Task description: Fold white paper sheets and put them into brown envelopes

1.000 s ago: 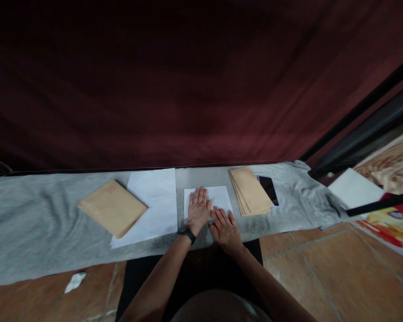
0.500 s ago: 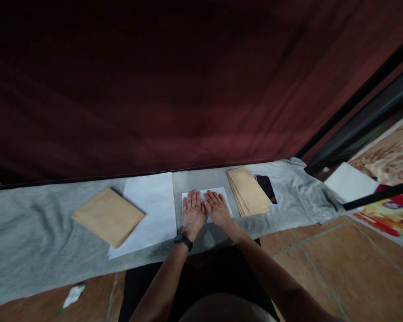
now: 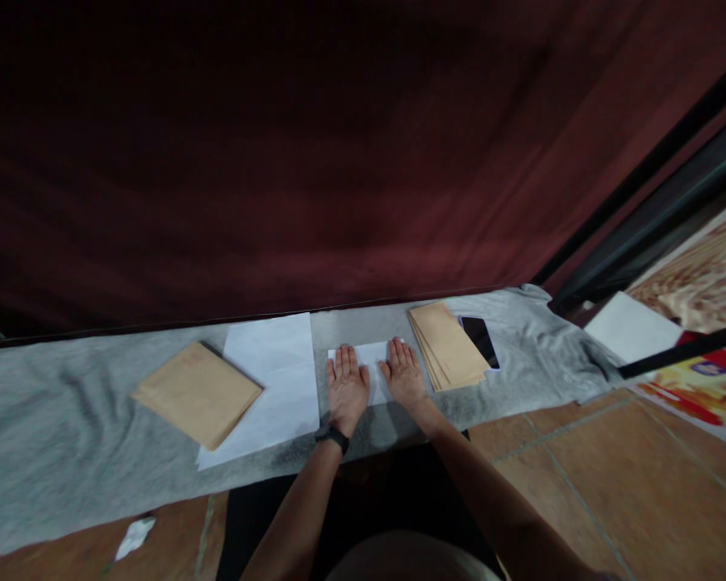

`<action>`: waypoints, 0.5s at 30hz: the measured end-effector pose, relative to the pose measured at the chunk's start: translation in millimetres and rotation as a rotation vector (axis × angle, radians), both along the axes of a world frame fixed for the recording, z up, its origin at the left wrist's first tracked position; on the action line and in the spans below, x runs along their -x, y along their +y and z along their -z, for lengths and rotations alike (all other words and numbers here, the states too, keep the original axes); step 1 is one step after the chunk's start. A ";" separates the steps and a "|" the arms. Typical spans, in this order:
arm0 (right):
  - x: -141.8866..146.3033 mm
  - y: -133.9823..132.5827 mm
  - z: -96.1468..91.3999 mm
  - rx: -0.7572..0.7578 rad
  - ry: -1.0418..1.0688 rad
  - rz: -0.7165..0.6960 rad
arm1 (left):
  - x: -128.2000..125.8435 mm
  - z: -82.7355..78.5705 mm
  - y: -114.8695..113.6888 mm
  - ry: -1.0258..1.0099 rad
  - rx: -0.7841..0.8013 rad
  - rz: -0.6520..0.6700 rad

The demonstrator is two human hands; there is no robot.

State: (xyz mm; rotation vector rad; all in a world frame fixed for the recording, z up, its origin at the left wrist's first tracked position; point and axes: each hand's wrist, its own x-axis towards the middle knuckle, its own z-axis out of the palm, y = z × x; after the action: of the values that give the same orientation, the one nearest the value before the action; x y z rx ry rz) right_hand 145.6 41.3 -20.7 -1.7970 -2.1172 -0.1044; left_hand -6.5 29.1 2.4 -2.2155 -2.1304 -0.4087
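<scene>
A small white piece of paper, which looks folded, lies on the grey cloth in front of me. My left hand rests flat on its left part, fingers stretched out and pointing away from me. On the right part my right hand lies flat too, fingers extended. Bare white paper shows between the two hands. Just right of my right hand is a fanned stack of brown envelopes. Larger white sheets lie left of my left hand.
Another brown envelope stack overlaps the white sheets' left side. A dark-screened phone sits partly under the right envelopes. Behind the cloth hangs a dark red curtain. A white scrap lies on the tiled floor.
My right hand has slid to the right across the paper, opening a gap between the hands. My left hand stays in nearly the same place.
</scene>
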 end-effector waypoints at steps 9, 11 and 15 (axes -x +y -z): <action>-12.5 -27.4 4.4 -0.106 -0.015 0.024 | -0.3 -0.2 -0.3 -0.016 -0.010 -0.018; -14.5 -35.8 4.5 -0.119 -0.024 0.015 | -0.1 -0.7 -0.6 -0.012 -0.010 -0.013; -18.0 -52.6 4.6 -0.110 -0.042 0.002 | -0.2 -2.4 -1.5 -0.001 -0.017 -0.004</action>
State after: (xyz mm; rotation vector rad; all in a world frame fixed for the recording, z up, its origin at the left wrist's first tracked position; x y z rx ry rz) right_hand 163.6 -11.3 -25.3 -1.7475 -2.0948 -0.2562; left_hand -6.4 27.6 4.8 -2.2020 -2.1239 -0.4261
